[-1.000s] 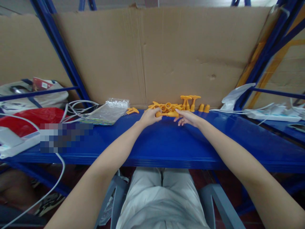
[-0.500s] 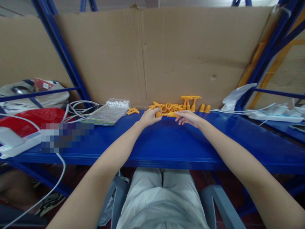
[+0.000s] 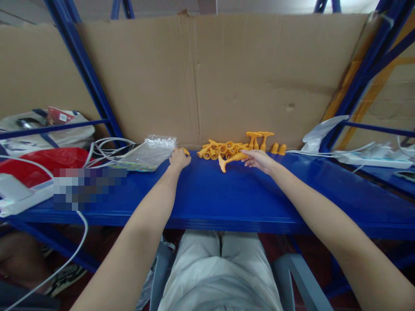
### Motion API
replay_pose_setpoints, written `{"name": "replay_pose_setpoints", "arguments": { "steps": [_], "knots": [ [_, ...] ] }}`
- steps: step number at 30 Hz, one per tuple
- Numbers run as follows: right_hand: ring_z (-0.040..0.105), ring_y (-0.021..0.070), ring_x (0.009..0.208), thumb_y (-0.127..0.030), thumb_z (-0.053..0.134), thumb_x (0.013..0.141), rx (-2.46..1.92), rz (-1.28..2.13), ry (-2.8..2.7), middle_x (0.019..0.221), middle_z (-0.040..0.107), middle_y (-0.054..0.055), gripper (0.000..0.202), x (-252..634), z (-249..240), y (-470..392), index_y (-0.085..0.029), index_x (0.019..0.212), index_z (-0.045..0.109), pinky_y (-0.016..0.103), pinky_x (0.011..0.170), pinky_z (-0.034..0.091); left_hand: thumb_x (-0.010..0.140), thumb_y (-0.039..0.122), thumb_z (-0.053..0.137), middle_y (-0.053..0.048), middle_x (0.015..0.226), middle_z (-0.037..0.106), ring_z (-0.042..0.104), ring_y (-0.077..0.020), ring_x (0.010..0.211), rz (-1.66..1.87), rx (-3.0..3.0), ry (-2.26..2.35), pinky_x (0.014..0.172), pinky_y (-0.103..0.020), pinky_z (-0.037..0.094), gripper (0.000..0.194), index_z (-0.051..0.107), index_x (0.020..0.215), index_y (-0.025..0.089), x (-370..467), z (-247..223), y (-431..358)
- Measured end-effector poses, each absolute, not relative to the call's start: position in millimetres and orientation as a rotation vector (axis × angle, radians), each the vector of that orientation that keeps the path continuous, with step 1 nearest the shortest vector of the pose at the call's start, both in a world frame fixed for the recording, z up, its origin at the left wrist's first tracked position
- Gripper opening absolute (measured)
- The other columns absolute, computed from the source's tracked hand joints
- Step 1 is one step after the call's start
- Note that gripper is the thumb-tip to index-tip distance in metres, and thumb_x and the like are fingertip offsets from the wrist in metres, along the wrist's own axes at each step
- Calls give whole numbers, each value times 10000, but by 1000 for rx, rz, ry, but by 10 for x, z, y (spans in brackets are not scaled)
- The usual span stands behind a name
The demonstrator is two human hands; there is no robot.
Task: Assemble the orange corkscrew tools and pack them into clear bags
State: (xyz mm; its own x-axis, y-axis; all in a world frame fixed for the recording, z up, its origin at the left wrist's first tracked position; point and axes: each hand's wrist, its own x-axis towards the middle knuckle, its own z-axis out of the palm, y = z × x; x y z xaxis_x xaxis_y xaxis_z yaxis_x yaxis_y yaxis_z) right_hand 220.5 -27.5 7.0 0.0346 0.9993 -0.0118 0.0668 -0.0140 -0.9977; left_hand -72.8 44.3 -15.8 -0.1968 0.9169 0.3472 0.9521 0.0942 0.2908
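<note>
Between the fingertips of my right hand [image 3: 258,160] is the stem of an orange T-shaped plastic piece [image 3: 222,164], held low over the tabletop with its crossbar toward the left. Behind it lies a pile of similar orange pieces [image 3: 214,149] with round open ends. My left hand [image 3: 180,159] is over a smaller orange piece [image 3: 186,152] beside the clear plastic bag [image 3: 145,152]. Its fingers are mostly hidden behind the back of the hand, so its grip on that piece cannot be made out.
Several T-shaped orange pieces [image 3: 259,139] stand upright by the cardboard wall [image 3: 136,82], with two small orange caps [image 3: 278,149] to their right. White cables [image 3: 110,140], a red bag [image 3: 48,162] and a power strip [image 3: 29,198] occupy the left of the blue table [image 3: 207,198].
My left hand has moved left from the pile to the smaller orange piece by the plastic bag. The T-shaped piece in my right hand now shows its whole crossbar.
</note>
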Motion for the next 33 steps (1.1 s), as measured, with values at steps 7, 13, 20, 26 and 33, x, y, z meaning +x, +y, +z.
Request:
{"name": "replay_pose_setpoints", "arguments": {
  "steps": [7, 13, 20, 26, 33],
  "knots": [
    [565, 73, 452, -243, 595, 941, -1272, 1167, -1275, 586, 668, 9, 179, 2187, 68, -297, -154, 787, 618, 164, 439, 413, 879, 388, 428, -160, 1514, 432, 363, -319, 1418, -640, -1799, -2526, 1156, -522, 296, 587, 455, 1421, 164, -952, -296, 562],
    [576, 76, 453, -252, 608, 934, -1281, 1177, -1276, 600, 671, 8, 163, 2189, 52, -292, -157, 803, 594, 169, 432, 420, 868, 391, 443, -204, 1464, 485, 384, -348, 1402, -679, -1760, -2527, 1122, -566, 314, 575, 497, 1382, 137, -982, -299, 600],
    [583, 80, 451, -253, 610, 933, -1268, 1195, -1298, 616, 679, 22, 163, 2197, 37, -275, -148, 808, 609, 172, 435, 423, 850, 374, 495, -190, 1386, 563, 476, -379, 1322, -641, -1769, -2501, 1041, -553, 398, 486, 588, 1286, 182, -1000, -274, 619],
    [575, 78, 441, -250, 603, 936, -1278, 1191, -1294, 611, 680, 26, 170, 2178, 46, -282, -149, 800, 600, 169, 428, 424, 838, 209, 516, -154, 1309, 629, 578, -305, 1225, -580, -1926, -2325, 989, -403, 467, 380, 661, 1188, 180, -944, -227, 577],
    [575, 78, 446, -251, 619, 929, -1263, 1182, -1299, 608, 675, 19, 169, 2176, 41, -290, -148, 795, 602, 171, 435, 421, 837, 213, 531, -126, 1115, 732, 673, -276, 1065, -482, -2134, -2130, 869, -295, 517, 272, 737, 1012, 178, -822, -137, 529]
  ]
}}
